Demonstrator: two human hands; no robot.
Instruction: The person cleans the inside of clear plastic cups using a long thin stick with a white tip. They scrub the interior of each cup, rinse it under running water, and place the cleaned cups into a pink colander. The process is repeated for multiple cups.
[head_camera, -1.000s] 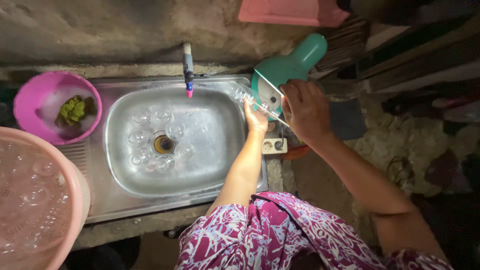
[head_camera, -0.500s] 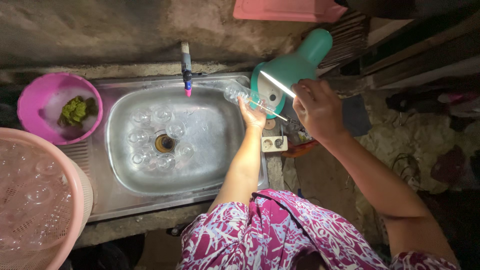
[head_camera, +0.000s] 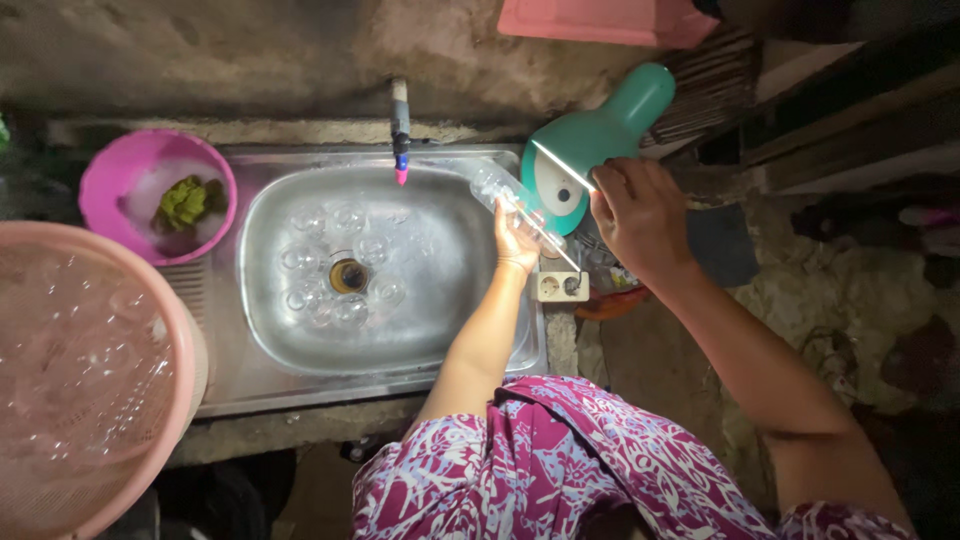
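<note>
Over the right edge of the steel sink (head_camera: 300, 345), the left hand (head_camera: 517, 238) is wrapped around a clear plastic bottle (head_camera: 492, 184). The bottle lies tilted, with its far end pointing up and left, toward the tap (head_camera: 400, 125). It is see-through, so its edges are hard to make out. The right hand (head_camera: 640, 215) is closed on a thin light stick (head_camera: 558, 165). One end of the stick hides behind the fingers, and I cannot tell what the stick is. A second thin pale line runs along the bottle down to the left hand; it is hard to make out too.

The sink is shiny and smooth, with a round drain (head_camera: 348, 276) in the middle. Clear round cups (head_camera: 330, 262) sit around the drain, and they nearly vanish against the metal. A teal jug (head_camera: 590, 140) with a rounded body lies just behind the hands. A pink bowl (head_camera: 100, 180) on the left holds a green scrubby thing (head_camera: 185, 200). A big pink basket (head_camera: 195, 350) is cut off at the left edge. A small white box (head_camera: 562, 287) sits by the sink corner.

Compared with half a second ago, the hands stay in the same spot. The stick now tilts a little more steeply across the jug.
</note>
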